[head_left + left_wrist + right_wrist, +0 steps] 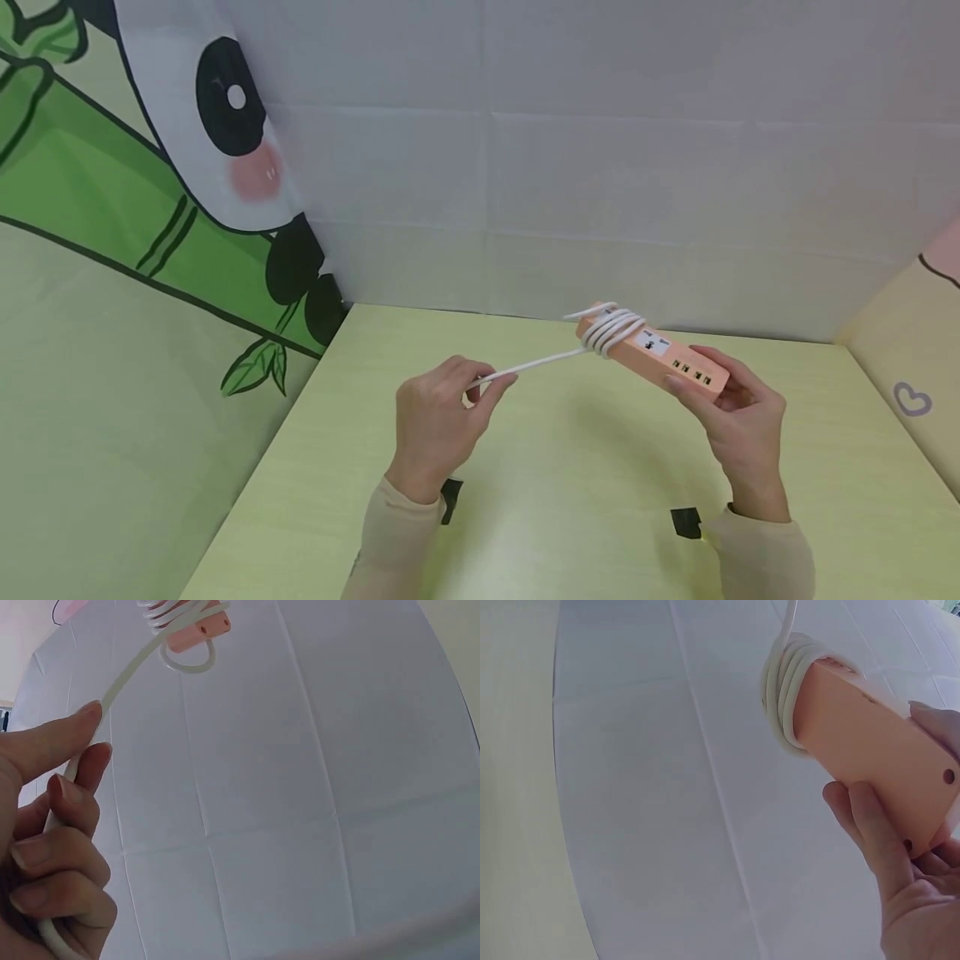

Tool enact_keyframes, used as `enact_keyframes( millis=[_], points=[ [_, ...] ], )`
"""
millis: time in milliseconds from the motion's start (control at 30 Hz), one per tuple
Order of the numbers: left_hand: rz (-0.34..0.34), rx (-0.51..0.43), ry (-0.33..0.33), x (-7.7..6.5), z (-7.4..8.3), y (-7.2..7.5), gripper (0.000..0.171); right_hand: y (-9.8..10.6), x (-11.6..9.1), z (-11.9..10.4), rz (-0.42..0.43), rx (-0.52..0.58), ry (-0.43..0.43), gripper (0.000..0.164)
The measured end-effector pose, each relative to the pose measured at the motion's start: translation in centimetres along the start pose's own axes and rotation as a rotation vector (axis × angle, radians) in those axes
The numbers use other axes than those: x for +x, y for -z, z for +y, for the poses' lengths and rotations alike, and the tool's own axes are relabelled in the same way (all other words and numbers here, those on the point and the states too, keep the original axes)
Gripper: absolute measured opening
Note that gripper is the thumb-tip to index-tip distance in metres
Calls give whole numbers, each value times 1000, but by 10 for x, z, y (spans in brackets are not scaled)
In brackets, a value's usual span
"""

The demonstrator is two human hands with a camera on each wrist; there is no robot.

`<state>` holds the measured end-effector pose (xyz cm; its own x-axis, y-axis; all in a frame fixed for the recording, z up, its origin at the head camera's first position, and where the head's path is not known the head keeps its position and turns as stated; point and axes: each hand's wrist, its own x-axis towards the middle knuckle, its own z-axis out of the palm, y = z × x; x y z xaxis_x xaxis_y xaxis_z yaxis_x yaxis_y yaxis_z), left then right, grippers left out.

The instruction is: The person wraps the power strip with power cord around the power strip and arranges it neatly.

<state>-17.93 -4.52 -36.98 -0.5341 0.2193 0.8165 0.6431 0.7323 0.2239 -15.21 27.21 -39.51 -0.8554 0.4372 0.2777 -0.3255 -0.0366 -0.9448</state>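
An orange-pink power strip (660,354) with a white socket face and several USB ports is held up over the table, tilted down to the right. My right hand (746,417) grips its lower right end between thumb and fingers; its plain underside shows in the right wrist view. White cord (611,332) is wound in several turns round the strip's other end. From there a stretch of cord (543,362) runs fairly straight to my left hand (442,417), which pinches it between thumb and forefinger. In the left wrist view the other fingers (64,855) curl round the cord too.
Below the hands lies a pale yellow-green table (570,483) with two black tape pieces (686,523) near the front. A whitish wall sheet (600,183) rises behind its back edge. At the left stands a panel with a panda and bamboo print (97,175).
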Motion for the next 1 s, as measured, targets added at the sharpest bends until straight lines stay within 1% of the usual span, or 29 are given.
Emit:
enact_keyframes(
  millis=[100,167,267,400,500,600,733,867,1000],
  points=[
    [-21,-45,-37,0,-1,2,16,-1,-1,1,4,-4,-7,50],
    [-15,-64,-63,1,-2,3,13,-1,-2,3,0,-7,-9,50],
    [37,-82,-115,1,-3,4,10,-3,-5,4,-23,-23,-8,50],
    [115,-104,-215,0,-5,5,8,-7,-9,7,-75,-70,5,50],
    [146,-119,-268,0,-7,6,15,-10,-11,8,-131,-123,31,52],
    [166,-130,-290,0,-8,8,24,-13,-14,8,-194,-212,61,55],
    [194,-143,-311,0,-9,10,22,-14,-17,6,-257,-299,87,57],
    [221,-163,-321,1,-10,13,21,-14,-19,6,-330,-294,97,54],
    [225,-178,-312,1,-12,15,23,-14,-21,6,-412,-284,106,54]
  ],
)
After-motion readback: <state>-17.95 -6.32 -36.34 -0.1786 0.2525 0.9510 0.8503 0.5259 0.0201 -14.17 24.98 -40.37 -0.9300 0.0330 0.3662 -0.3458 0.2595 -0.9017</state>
